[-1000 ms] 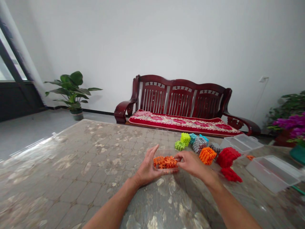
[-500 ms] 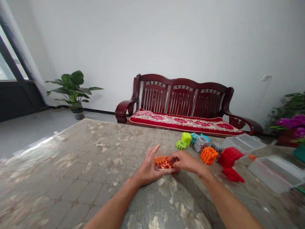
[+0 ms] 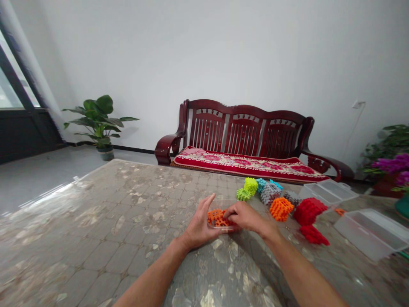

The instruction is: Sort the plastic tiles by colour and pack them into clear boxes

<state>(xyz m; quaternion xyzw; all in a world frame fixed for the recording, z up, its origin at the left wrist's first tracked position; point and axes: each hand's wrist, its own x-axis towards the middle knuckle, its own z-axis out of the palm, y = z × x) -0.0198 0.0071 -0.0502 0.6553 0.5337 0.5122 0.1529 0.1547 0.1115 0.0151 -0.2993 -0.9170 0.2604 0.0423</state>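
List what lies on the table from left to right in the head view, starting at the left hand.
left hand → clear tray → lime-green blocks → orange block → red blocks → nearer clear box. The right hand overlaps the tray, so it is left out.

Both forearms outstretched, left hand [image 3: 198, 226] spread and cupped (thumb up), right hand [image 3: 245, 215] palm-down, fingers [image 3: 230, 210] curled.

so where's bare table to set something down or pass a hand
Bare: the whole patterned tabletop left of the left hand, and the near strip below both hands. Crowded: right of the right hand, where coloured block clusters meet the clear plastic boxes.
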